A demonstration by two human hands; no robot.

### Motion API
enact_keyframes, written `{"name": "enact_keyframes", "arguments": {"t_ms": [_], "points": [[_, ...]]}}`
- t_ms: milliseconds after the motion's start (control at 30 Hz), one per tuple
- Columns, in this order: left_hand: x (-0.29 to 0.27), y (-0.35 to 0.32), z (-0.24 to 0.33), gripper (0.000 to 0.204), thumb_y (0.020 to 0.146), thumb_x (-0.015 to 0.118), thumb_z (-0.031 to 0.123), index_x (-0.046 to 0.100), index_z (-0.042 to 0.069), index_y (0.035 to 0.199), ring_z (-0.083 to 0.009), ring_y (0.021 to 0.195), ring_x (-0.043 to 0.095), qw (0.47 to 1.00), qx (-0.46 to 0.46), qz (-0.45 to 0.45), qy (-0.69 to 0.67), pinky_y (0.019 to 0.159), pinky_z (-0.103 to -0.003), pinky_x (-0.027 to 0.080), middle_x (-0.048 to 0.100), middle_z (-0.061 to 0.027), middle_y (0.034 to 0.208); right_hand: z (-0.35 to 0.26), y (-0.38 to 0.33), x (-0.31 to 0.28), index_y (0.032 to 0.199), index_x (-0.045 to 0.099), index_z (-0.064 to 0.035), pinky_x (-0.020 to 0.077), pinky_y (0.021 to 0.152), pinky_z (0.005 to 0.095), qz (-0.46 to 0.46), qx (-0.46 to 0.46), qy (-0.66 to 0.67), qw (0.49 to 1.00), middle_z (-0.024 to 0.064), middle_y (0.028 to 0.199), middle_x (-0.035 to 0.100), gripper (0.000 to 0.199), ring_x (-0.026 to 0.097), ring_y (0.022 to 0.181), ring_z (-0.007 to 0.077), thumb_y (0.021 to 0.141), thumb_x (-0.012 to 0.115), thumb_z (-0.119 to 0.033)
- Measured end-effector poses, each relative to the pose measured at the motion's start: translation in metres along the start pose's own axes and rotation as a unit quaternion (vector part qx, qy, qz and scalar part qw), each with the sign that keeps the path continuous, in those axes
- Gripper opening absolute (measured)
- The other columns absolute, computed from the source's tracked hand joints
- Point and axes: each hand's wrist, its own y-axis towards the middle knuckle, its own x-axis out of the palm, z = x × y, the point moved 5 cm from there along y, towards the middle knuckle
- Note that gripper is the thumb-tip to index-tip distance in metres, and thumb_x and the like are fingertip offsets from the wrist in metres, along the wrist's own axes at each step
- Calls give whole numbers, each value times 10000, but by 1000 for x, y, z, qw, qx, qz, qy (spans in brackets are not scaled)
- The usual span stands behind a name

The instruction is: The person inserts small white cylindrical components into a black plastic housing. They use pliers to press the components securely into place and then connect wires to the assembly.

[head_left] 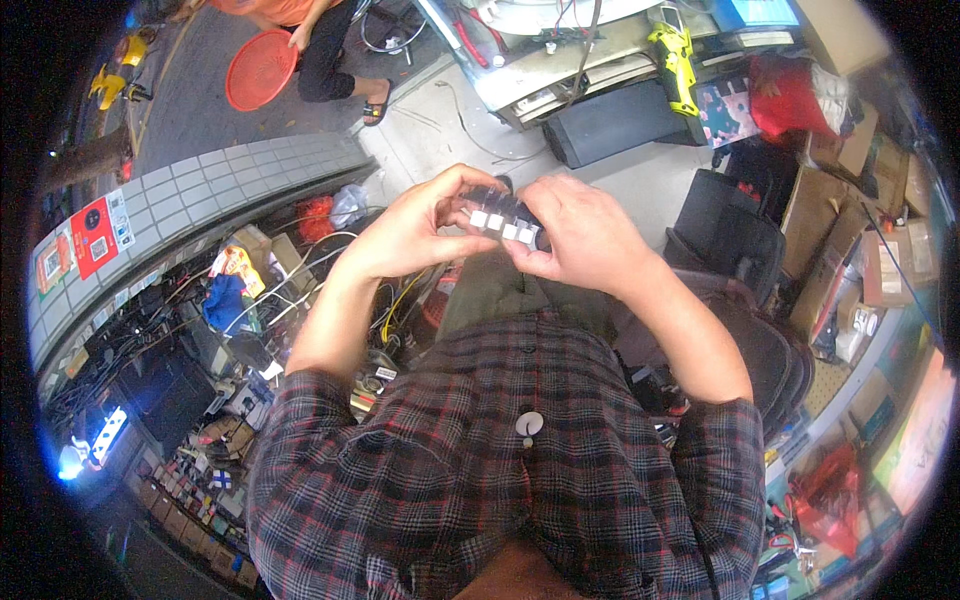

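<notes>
I am seeing both hands raised together in the middle of the view, in front of the chest. The left hand (415,228) is curling its fingers around the left end of a small dark strip (503,218), and the right hand (580,238) is closing over its right end, so both are clamped on the same thing. The dark strip is carrying a row of small white squares on its near face. Its long axis is running from left to right, and the right end is dropping a little lower; the ends are hidden under the fingers.

On the far left, a red square label (93,236) and a smaller orange one (53,262) are sticking on a curved grey tiled wall (215,185). Brown cardboard boxes (850,215) are piling up on the right side. A red bag (790,95) is lying far right, beside a flat package (728,110) with a colourful print. A yellow tool (676,62) is resting at the edge of the far table (560,70). Another person at the far left is holding a round red basket (260,68).
</notes>
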Motion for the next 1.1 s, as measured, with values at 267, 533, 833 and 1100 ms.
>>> {"name": "enact_keyframes", "arguments": {"t_ms": [267, 533, 833, 1100], "points": [[9, -1, -41, 703, 845, 798, 58, 453, 18, 1457, -192, 1270, 558, 959, 43, 62, -272, 1075, -363, 466, 561, -88, 1379, -7, 4, -1, 979, 590, -36, 551, 735, 458, 34, 29, 25, 999, 159, 885, 649, 384, 670, 845, 364, 800, 765, -328], [24, 8, -52, 584, 912, 770, 211, 509, 9, 1393, -213, 1229, 593, 921, 67, 138, -357, 1069, -381, 465, 598, -103, 1339, -8, 1, 13, 1086, 600, -14, 567, 783, 470, 51, 130, 178, 974, 196, 1000, 693, 400, 699, 913, 390, 856, 742, -309], [21, 4, -53, 495, 905, 760, 118, 564, -4, 1343, -216, 1224, 610, 932, 76, 104, -338, 1081, -376, 463, 635, -121, 1328, -13, 3, 3, 1138, 619, -14, 576, 796, 474, 18, 100, 97, 990, 196, 1039, 703, 418, 701, 933, 388, 869, 702, -323], [2, -1, -24, 534, 847, 753, -63, 543, -25, 1336, -216, 1222, 610, 969, 127, 117, -179, 1052, -376, 503, 624, -145, 1287, -12, 11, -10, 1033, 615, -33, 569, 759, 470, 15, 34, 30, 999, 187, 922, 670, 394, 688, 883, 371, 856, 719, -370]]}}
